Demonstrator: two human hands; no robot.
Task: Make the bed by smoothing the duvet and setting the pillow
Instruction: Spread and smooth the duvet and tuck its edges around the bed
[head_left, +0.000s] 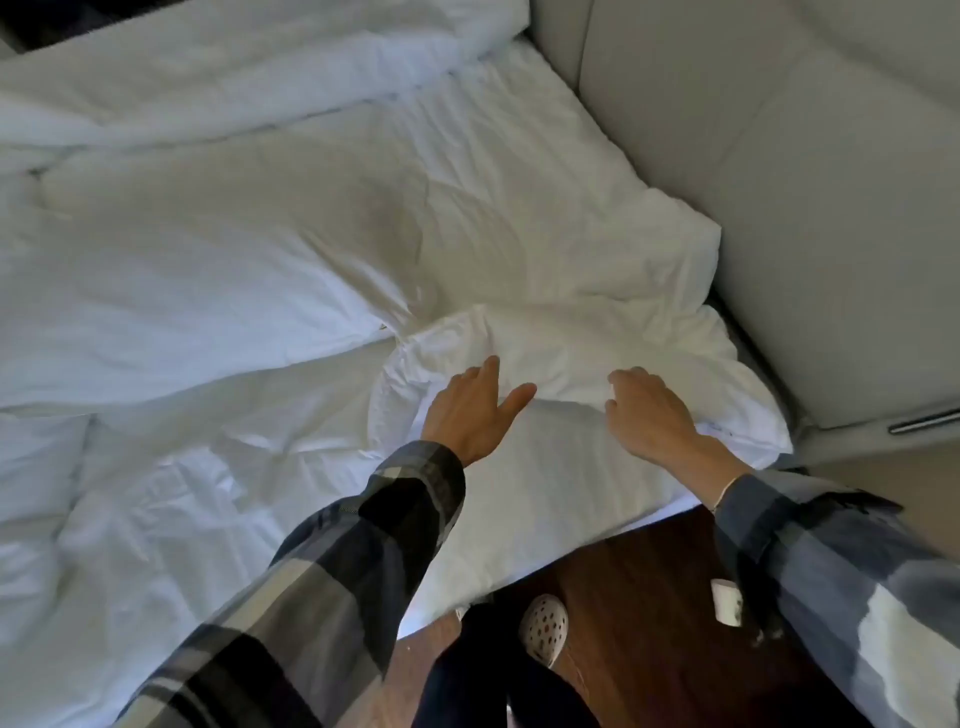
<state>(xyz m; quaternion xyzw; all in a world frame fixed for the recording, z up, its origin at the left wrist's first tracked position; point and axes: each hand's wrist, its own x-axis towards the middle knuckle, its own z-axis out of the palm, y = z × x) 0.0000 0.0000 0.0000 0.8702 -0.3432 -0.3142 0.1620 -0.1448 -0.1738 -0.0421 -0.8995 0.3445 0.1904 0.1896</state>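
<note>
A white pillow (566, 358) lies at the near right corner of the bed, close to the padded headboard (779, 182). My left hand (475, 408) rests flat on its left part, fingers spread, gripping nothing. My right hand (652, 410) presses on its right part with the fingers curled down onto the fabric. A larger white pillow (270, 249) lies behind it across the bed. The rumpled white duvet (156, 519) covers the left and near side, with a bunched fold (234, 62) at the far edge.
Dark wooden floor (639, 597) shows below the bed's edge, with my foot in a white perforated clog (544, 629). A small white object (726, 601) hangs by my right sleeve. A metal strip (924, 421) marks the headboard's lower right.
</note>
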